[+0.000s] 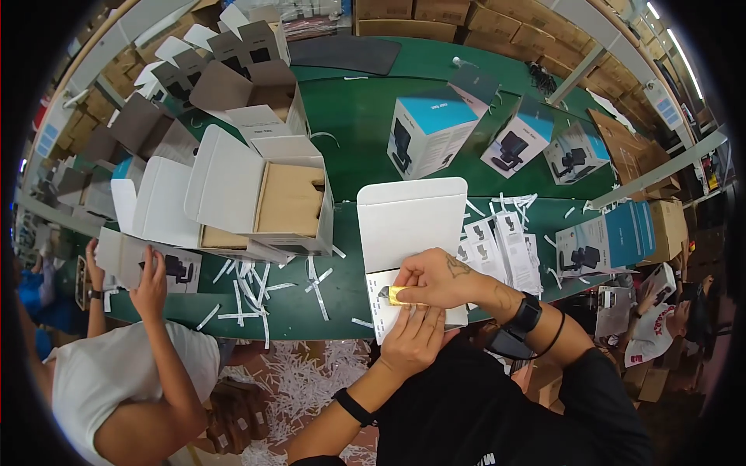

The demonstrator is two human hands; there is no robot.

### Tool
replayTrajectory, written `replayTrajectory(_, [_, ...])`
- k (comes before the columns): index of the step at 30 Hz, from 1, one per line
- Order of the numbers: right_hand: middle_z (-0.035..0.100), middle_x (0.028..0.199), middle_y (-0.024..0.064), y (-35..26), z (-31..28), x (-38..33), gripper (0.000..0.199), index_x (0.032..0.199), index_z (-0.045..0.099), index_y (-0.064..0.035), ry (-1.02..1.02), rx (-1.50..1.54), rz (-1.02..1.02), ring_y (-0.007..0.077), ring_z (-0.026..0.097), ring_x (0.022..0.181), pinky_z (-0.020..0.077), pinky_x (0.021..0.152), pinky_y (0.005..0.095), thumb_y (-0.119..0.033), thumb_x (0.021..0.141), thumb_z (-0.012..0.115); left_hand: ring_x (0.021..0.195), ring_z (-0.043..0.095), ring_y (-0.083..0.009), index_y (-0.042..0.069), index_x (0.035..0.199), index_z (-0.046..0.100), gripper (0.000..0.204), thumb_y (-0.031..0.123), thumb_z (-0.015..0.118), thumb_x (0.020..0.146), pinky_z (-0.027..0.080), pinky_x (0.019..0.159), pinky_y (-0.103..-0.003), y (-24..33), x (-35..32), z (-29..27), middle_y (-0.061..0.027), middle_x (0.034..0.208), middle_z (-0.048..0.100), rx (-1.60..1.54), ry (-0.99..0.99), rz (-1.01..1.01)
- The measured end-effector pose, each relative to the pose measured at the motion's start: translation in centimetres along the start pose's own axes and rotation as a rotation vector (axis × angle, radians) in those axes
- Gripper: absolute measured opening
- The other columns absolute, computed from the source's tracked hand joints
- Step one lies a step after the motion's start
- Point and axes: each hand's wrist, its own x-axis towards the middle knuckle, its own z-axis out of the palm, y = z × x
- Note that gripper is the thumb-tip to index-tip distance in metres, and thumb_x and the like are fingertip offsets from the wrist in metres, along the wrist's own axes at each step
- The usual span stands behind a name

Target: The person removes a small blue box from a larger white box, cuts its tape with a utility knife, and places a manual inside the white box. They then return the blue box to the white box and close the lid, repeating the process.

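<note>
Honestly, we can't make out much of the small yellow object [402, 295]: our right hand [437, 278] covers most of it, so only a short gold-yellow strip w/ a dark tip at its left end shows. Whether it's a blade tool or tape, we cannot tell. It sits on the white box [410, 256] at the near edge of the green table [353, 124], right in front of us. Right-hand fingers are curled together, pinching the yellow piece from above. Our left hand [416, 335] lies flat under it, fingers pressed side by side against the box's near side, touching it. The box's lower part is hidden by both hands. Box is plain white card, flap open & standing away from us, w/ a small tab notch at its top edge. Leaflets [501, 245] lie just beside it on the right. At left, another person's hand [150, 279] rests on a printed carton [167, 268]; that person's other hand is cut off by the rim.
</note>
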Motion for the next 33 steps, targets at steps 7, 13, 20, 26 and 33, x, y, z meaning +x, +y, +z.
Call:
replayTrajectory(7, [0.074,0.084,0.0131,-0.9,0.7,0.1,0.023,0.095,0.072,-0.0016,0.019,-0.121,-0.115,0.0254,0.072,0.075,0.0562,0.070,0.0341,-0.022,0.085,0.075,0.107,0.071,-0.0286,0.001,0.107,0.076,0.038,0.034,0.077,0.088,0.053,0.098,-0.042,0.2,-0.9,-0.5,-0.0131,0.111,0.074,0.015,-0.045,0.003])
replayTrajectory(13, [0.072,0.083,0.0154,-2.7,5.0,0.7,0.033,0.096,0.070,-0.0020,0.116,-0.142,-0.367,0.0334,0.071,0.078,0.0566,0.073,0.0396,-0.031,0.084,0.076,0.099,0.071,-0.0273,0.001,0.105,0.075,0.035,0.032,0.076,0.088,0.054,0.095,-0.042,-0.2,-1.2,0.4,-0.0108,0.102,0.074,-0.068,0.009,-0.014])
replayTrajectory(20, [0.068,0.080,0.0202,-1.7,2.4,-0.5,0.040,0.089,0.066,-0.0014,0.263,-0.366,-0.102,0.0423,0.067,0.078,0.0550,0.073,0.0467,-0.039,0.081,0.076,0.088,0.073,-0.0242,0.004,0.095,0.077,0.029,0.029,0.084,0.081,0.057,0.085,-0.038,-0.3,-0.3,0.2,-0.0077,0.092,0.075,-0.069,0.018,-0.005])
replayTrajectory(26, [0.068,0.077,0.0205,-1.3,4.6,0.2,0.038,0.086,0.065,-0.0004,0.358,-0.325,-0.203,0.0392,0.067,0.072,0.0542,0.068,0.0451,-0.036,0.082,0.076,0.086,0.072,-0.0230,0.005,0.090,0.077,0.027,0.029,0.084,0.081,0.056,0.087,-0.038,0.3,-0.4,0.7,-0.0068,0.089,0.075,-0.093,0.015,-0.020])
replayTrajectory(33, [0.072,0.079,0.0026,5.6,-2.4,-7.2,0.013,0.090,0.069,-0.0039,0.923,0.463,0.072,0.0117,0.063,0.065,0.0503,0.057,0.0295,-0.013,0.086,0.077,0.116,0.068,-0.0269,0.004,0.105,0.075,0.036,0.036,0.077,0.088,0.049,0.104,-0.043,-0.2,-0.1,-0.2,-0.0103,0.119,0.073,0.043,-0.035,0.006])
